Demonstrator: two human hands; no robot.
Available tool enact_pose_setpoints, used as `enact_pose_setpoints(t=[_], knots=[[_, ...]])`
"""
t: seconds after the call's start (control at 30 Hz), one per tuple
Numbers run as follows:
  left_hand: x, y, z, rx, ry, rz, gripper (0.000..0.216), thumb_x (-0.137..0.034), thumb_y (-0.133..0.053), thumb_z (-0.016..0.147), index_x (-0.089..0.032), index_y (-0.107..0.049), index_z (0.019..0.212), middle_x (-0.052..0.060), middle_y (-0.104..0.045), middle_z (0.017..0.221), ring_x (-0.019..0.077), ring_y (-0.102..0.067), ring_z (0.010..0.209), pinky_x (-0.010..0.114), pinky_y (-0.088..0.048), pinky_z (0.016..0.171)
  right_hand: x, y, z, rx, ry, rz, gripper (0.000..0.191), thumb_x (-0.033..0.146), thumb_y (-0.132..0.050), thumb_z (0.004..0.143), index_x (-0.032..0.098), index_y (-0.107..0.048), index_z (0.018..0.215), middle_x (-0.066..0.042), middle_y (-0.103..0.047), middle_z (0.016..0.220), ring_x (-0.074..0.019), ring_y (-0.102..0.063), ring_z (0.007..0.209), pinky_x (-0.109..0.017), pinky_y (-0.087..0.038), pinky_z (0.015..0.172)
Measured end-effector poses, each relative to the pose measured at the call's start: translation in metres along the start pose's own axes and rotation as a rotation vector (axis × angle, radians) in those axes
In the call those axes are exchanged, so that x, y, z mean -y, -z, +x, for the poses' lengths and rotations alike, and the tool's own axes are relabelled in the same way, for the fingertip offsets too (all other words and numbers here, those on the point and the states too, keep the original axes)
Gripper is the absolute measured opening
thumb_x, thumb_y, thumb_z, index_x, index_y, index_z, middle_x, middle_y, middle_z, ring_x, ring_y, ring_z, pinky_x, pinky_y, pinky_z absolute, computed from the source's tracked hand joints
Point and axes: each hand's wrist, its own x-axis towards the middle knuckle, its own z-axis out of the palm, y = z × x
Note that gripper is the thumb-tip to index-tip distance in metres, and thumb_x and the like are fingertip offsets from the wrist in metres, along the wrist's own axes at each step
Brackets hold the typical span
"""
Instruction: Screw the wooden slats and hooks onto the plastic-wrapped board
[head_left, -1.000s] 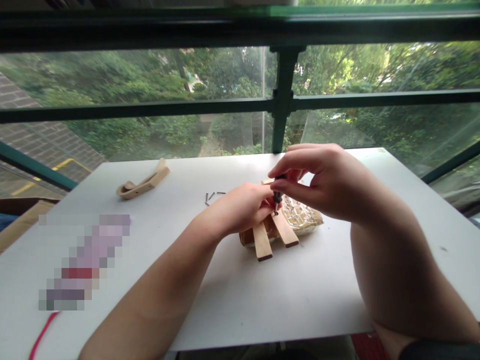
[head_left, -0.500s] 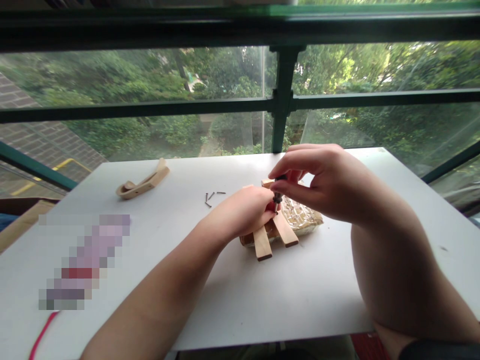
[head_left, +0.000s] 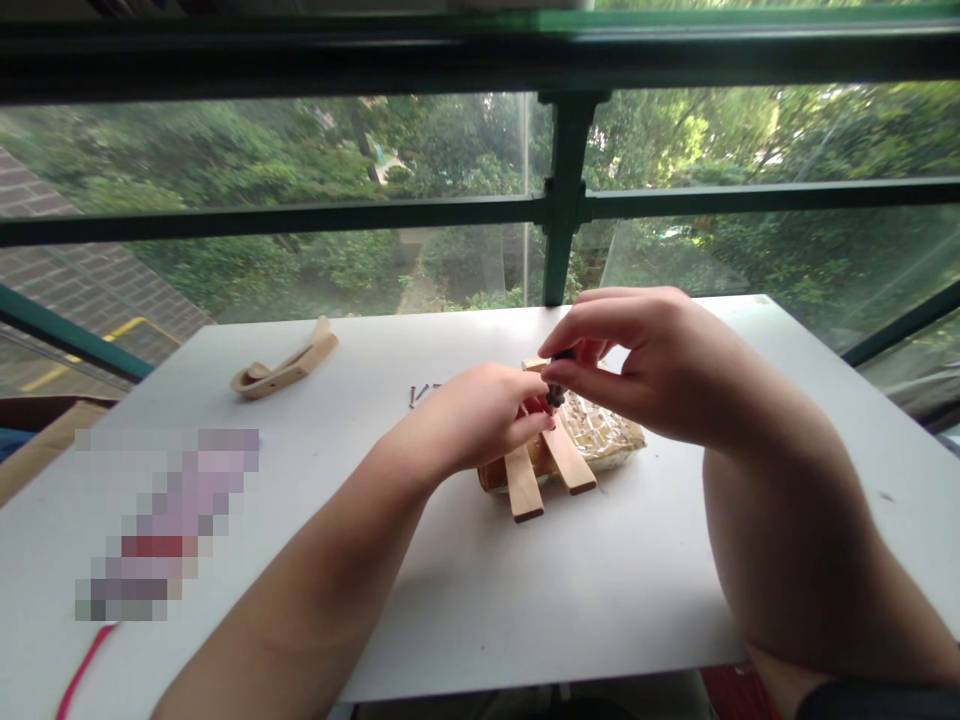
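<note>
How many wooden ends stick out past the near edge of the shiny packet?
2: the left end, below the left hand, and the right end, below the dark tool pinched by the right hand. The hands cover parts farther back; none seem hidden here.

On the surface, two slats lie across a package, near ends jutting out before it. A screwdriver stands over the right slat. Left of the package lie screws; farther left, toward the back, a curved piece; before that, a masked item. Behind stands a window frame.
</note>
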Motion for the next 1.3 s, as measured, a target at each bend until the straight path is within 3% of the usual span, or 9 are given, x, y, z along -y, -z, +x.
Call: enact_pose_setpoints(t=[0.17,0.37,0.47,0.63,0.77,1.0,1.3], knots=[[0.005,0.003,0.001,-0.055,-0.069,-0.074,0.010,-0.028,-0.060,0.087,-0.022,-0.067,0.093,-0.003,-0.072,0.083,0.0132,-0.063,0.072,0.024,-0.042,0.063,0.000,-0.001,0.000,-0.001,0.005,-0.004,0.009,0.024,-0.063,0.084,0.019,-0.071,0.087,-0.001,-0.067,0.079,-0.0128,-0.060,0.069,-0.028,-0.045,0.064],[0.003,0.003,0.001,-0.133,-0.092,-0.080,0.013,-0.029,-0.065,0.084,-0.022,-0.066,0.094,-0.004,-0.069,0.079,0.0117,-0.061,0.070,0.023,-0.042,0.065,-0.001,0.000,0.000,-0.007,-0.001,-0.001,0.009,0.023,-0.064,0.084,0.020,-0.072,0.087,-0.001,-0.068,0.080,-0.0130,-0.060,0.069,-0.027,-0.045,0.064],[0.002,0.004,0.001,-0.199,-0.106,-0.068,0.016,-0.030,-0.067,0.082,-0.021,-0.067,0.096,-0.002,-0.069,0.085,0.0131,-0.062,0.077,0.024,-0.043,0.070,-0.001,0.000,0.000,-0.004,-0.002,0.003,0.010,0.024,-0.064,0.084,0.020,-0.072,0.087,-0.002,-0.068,0.080,-0.0134,-0.061,0.068,-0.028,-0.046,0.064],[0.007,0.004,0.004,-0.191,-0.170,-0.141,0.021,-0.030,-0.068,0.083,-0.020,-0.067,0.102,0.000,-0.069,0.095,0.0148,-0.062,0.088,0.025,-0.046,0.080,-0.001,0.000,0.000,-0.011,-0.006,-0.001,0.011,0.026,-0.063,0.085,0.020,-0.071,0.086,-0.002,-0.067,0.079,-0.0135,-0.060,0.068,-0.028,-0.046,0.064],[0.013,-0.001,0.007,-0.212,-0.180,-0.237,0.029,-0.032,-0.074,0.078,-0.019,-0.067,0.102,0.000,-0.069,0.091,0.0140,-0.063,0.083,0.024,-0.048,0.078,0.000,-0.001,0.001,-0.009,-0.007,0.000,0.010,0.026,-0.063,0.085,0.021,-0.071,0.086,-0.002,-0.067,0.079,-0.0137,-0.060,0.069,-0.028,-0.045,0.064],[0.018,-0.008,0.009,-0.163,-0.164,-0.369,0.019,-0.029,-0.072,0.080,-0.021,-0.071,0.097,-0.004,-0.067,0.075,0.0107,-0.061,0.070,0.020,-0.047,0.067,0.000,-0.001,0.000,0.002,0.000,-0.010,0.009,0.021,-0.063,0.083,0.020,-0.071,0.087,0.000,-0.066,0.079,-0.0120,-0.060,0.069,-0.027,-0.045,0.064],[0.016,-0.006,0.009,-0.153,-0.134,-0.352,0.017,-0.030,-0.071,0.079,-0.021,-0.071,0.094,-0.003,-0.067,0.074,0.0115,-0.061,0.070,0.020,-0.047,0.068,0.000,-0.001,0.000,-0.006,0.011,-0.034,0.009,0.023,-0.063,0.083,0.020,-0.071,0.086,-0.001,-0.066,0.079,-0.0129,-0.059,0.070,-0.027,-0.044,0.064]])
